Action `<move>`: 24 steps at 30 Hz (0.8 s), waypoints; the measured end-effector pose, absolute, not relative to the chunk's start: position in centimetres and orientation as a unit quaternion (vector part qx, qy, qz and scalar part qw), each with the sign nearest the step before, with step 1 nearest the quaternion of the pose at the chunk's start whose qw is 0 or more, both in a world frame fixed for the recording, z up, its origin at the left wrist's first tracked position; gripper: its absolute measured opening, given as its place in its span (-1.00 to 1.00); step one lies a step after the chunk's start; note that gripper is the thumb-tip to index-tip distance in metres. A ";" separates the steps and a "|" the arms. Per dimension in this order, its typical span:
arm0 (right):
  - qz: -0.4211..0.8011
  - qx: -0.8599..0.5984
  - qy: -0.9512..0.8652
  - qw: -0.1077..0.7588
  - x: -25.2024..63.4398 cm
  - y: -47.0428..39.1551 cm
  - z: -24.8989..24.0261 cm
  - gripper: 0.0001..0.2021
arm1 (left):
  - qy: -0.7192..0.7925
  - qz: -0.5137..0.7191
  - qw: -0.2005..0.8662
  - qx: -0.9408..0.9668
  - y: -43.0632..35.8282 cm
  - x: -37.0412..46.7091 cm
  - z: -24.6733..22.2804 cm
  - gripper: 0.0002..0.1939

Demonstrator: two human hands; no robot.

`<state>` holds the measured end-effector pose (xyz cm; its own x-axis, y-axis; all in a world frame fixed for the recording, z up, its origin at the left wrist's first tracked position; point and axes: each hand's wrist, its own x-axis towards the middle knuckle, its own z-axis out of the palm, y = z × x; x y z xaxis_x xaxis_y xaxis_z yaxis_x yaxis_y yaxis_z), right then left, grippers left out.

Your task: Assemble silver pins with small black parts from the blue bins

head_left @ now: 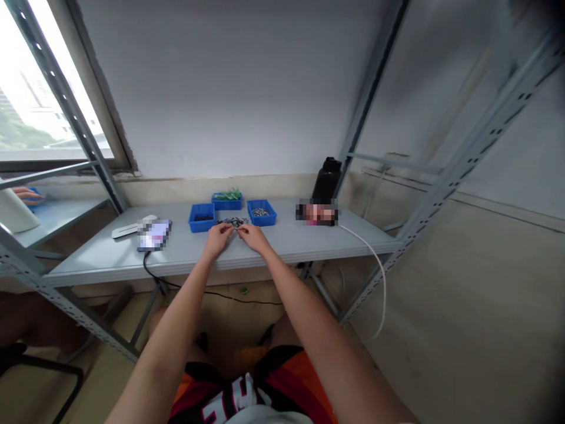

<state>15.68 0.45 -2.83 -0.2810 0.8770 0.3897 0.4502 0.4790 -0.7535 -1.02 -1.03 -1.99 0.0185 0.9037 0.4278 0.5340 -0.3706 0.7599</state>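
A small pile of shiny metal pieces (241,222) lies on the grey shelf table, just beyond my fingertips. My left hand (219,238) is at its near left side, fingers closed in a pinch. Close beside it, my right hand (253,237) pinches in the same way. Whatever either hand holds is too small to make out. Around the pile stand three blue bins: the left bin (202,228) has dark small parts in it, the back bin (226,205) holds green strips, and the right bin (263,222) contains more small metal pieces.
A phone (154,234) with a black cable (152,270) and a white object (126,231) lie at the left. At the right are a black bottle (326,179) and a blurred-out item (316,212) with a white cable (383,282). Metal uprights flank the table (282,246). Another person's hand shows far left.
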 end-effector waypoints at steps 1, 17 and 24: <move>0.261 -0.440 -0.756 0.410 15.7 0.4 -2.8 -0.84 | 0.524 0.465 0.200 0.685 -1.0 -1.0 -2.0 -0.72; 0.249 -0.418 -0.779 0.395 15.7 0.0 -2.5 -0.84 | 0.499 0.492 0.193 0.687 -1.3 -0.8 -1.7 -0.75; 0.255 -0.416 -0.770 0.411 15.6 0.1 -2.5 -0.83 | 0.496 0.519 0.192 0.669 -1.4 -0.7 -1.6 -0.80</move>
